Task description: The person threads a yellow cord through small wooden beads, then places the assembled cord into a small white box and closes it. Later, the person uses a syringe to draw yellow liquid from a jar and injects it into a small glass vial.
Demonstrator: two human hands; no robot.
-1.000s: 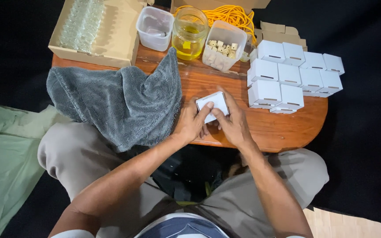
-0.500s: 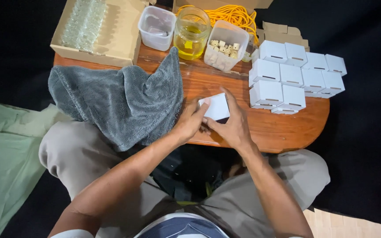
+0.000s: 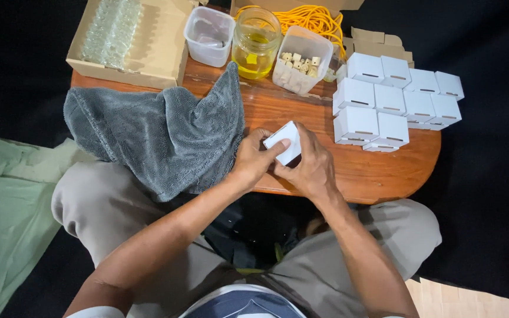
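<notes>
Both hands' fingers [image 3: 269, 148] closed around white box [image 3: 284, 141]

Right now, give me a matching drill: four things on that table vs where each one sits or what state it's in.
Things:
1. small white box
2. grey towel
3. glass jar
4. stack of white boxes

Places or states:
A. draped over the table's left edge
B. piled at the right end of the table
C. held between both hands
D. between two clear plastic tubs, holding yellow liquid

Pairs: 1-C, 2-A, 3-D, 4-B
</notes>
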